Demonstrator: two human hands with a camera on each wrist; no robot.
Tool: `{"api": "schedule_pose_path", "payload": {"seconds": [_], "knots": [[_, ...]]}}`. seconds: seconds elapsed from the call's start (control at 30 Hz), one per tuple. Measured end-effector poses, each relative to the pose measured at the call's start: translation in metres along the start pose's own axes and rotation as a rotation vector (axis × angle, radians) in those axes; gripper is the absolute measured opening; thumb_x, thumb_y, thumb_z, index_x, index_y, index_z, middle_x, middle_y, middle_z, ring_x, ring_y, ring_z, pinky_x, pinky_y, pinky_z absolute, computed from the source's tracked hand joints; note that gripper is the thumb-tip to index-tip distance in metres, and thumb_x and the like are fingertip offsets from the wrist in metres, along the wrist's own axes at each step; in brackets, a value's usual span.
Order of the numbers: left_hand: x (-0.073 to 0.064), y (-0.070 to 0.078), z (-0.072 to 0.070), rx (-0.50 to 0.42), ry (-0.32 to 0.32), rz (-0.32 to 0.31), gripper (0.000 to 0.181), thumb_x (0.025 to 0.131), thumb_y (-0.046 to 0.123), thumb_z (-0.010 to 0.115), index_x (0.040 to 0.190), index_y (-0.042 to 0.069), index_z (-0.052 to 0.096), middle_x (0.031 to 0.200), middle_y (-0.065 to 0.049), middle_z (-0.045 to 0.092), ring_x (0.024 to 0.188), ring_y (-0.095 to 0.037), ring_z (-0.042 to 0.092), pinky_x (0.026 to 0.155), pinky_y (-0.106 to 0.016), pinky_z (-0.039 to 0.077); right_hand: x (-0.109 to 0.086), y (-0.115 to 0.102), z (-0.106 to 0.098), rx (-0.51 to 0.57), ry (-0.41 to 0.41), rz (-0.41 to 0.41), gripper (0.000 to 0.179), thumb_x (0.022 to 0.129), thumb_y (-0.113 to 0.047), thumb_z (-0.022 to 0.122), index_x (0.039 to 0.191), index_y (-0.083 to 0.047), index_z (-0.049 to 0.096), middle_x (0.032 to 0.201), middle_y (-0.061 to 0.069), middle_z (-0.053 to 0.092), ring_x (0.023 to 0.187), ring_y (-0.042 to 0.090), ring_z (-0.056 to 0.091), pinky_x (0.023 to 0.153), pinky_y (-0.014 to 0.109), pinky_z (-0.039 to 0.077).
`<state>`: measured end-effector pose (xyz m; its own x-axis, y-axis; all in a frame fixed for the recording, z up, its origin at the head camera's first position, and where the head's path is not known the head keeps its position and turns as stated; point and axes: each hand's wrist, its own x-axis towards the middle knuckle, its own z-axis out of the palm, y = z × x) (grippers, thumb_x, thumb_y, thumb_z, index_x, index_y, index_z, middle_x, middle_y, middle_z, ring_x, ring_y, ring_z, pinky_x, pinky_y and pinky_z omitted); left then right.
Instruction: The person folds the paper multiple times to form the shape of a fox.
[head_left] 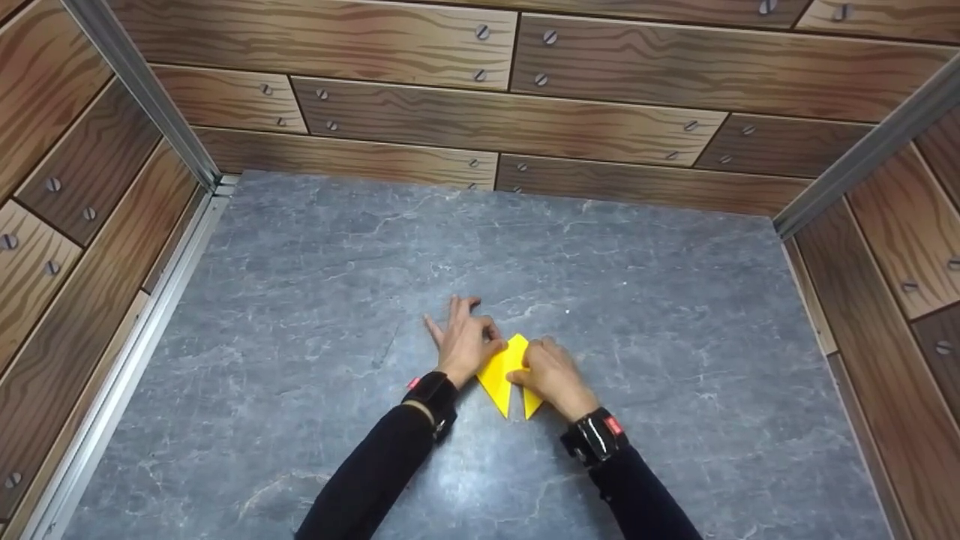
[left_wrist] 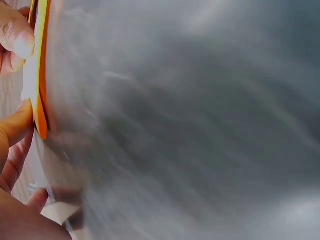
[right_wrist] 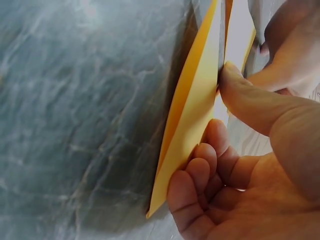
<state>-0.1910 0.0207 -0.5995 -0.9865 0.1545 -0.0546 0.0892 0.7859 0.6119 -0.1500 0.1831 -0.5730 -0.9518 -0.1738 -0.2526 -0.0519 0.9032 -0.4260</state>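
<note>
A folded yellow paper lies between both hands, its two pointed flaps aimed toward the person with a narrow gap between them. My left hand pinches its upper left edge between thumb and index finger, the other fingers spread away. On the opposite side my right hand holds the right flap, its thumb lying over the paper near the gap. In the right wrist view, curled fingers touch the long folded edge of the paper. The left wrist view catches the paper nearly edge-on, blurred background behind.
A grey marbled tabletop spreads around the hands. Wood-patterned panels wall it at the back and both sides, with metal corner posts. Tiny white specks dot the surface beyond the right hand.
</note>
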Motion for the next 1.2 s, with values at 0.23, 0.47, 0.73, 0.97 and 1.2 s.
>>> {"api": "schedule_pose_path", "payload": {"seconds": [0.23, 0.47, 0.73, 0.97, 1.2], "knots": [[0.011, 0.009, 0.007, 0.026, 0.004, -0.05, 0.019, 0.087, 0.035, 0.084, 0.076, 0.025, 0.072, 0.159, -0.003, 0.042, 0.158, -0.037, 0.007, 0.109, -0.081, -0.014, 0.001, 0.0, 0.0, 0.002, -0.007, 0.002, 0.032, 0.086, -0.027, 0.085, 0.076, -0.005, 0.063, 0.085, 0.006, 0.053, 0.079, 0.022, 0.05, 0.069, 0.037, 0.045], [0.016, 0.011, 0.017, 0.03, 0.078, -0.081, 0.023, 0.084, 0.038, 0.085, 0.072, 0.025, 0.071, 0.158, -0.002, 0.043, 0.158, -0.038, 0.007, 0.106, -0.083, -0.014, 0.0, -0.002, -0.001, -0.013, -0.011, -0.014, 0.035, 0.086, -0.027, 0.085, 0.072, -0.007, 0.059, 0.081, 0.005, 0.052, 0.077, 0.022, 0.048, 0.067, 0.036, 0.043], [0.017, 0.012, 0.015, 0.02, 0.072, -0.076, 0.023, 0.085, 0.038, 0.084, 0.072, 0.026, 0.069, 0.16, -0.002, 0.041, 0.159, -0.037, 0.006, 0.107, -0.082, -0.015, 0.002, -0.001, -0.003, -0.009, -0.035, 0.018, 0.033, 0.087, -0.029, 0.084, 0.077, -0.005, 0.064, 0.086, 0.006, 0.054, 0.079, 0.022, 0.05, 0.069, 0.036, 0.045], [0.011, 0.008, 0.006, -0.009, 0.037, -0.041, 0.021, 0.084, 0.034, 0.086, 0.074, 0.026, 0.069, 0.161, -0.002, 0.042, 0.158, -0.038, 0.009, 0.108, -0.081, -0.014, 0.004, 0.0, -0.003, -0.01, -0.031, 0.016, 0.033, 0.086, -0.03, 0.085, 0.085, -0.001, 0.07, 0.088, 0.007, 0.056, 0.079, 0.022, 0.053, 0.069, 0.036, 0.048], [0.006, 0.003, -0.003, -0.009, -0.032, -0.008, 0.021, 0.087, 0.028, 0.085, 0.077, 0.024, 0.067, 0.164, -0.003, 0.039, 0.158, -0.036, 0.012, 0.111, -0.08, -0.01, 0.004, 0.001, -0.003, -0.009, -0.043, 0.025, 0.032, 0.087, -0.029, 0.084, 0.087, 0.0, 0.07, 0.088, 0.007, 0.057, 0.08, 0.023, 0.053, 0.07, 0.036, 0.047]]}}
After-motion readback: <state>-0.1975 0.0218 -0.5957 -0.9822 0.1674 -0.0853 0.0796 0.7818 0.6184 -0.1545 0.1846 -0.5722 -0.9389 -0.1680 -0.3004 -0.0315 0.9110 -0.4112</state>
